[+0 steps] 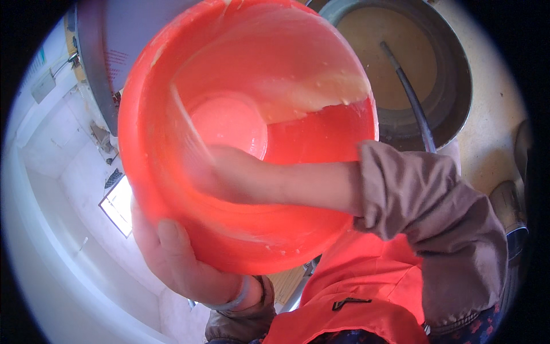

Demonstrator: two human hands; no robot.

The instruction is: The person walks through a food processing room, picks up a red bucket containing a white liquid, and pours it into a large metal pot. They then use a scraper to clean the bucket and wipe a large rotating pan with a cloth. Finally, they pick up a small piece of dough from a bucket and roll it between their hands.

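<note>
A large red plastic bucket point(321, 140) is tipped so its mouth faces me, with a pale, creamy batter-like film point(312, 94) on part of its inner wall. Gripping its lower left outside is my left hand point(177, 264), thumb laid near the rim and a pale bracelet on the wrist. My right hand point(220, 175) reaches inside, against the left part of the wall. Its closed fingers are blurred by motion around a thin, pale, straight-edged scraper point(186, 117). Part of that scraper blends into the red behind it.
Beyond the bucket at the upper right stands a round metal pot point(463, 74) of light brown liquid point(389, 74). A long dark handle point(413, 100) leans in it. Metal containers point(507, 206) stand at the right edge. A bright window point(117, 206) shows at the left.
</note>
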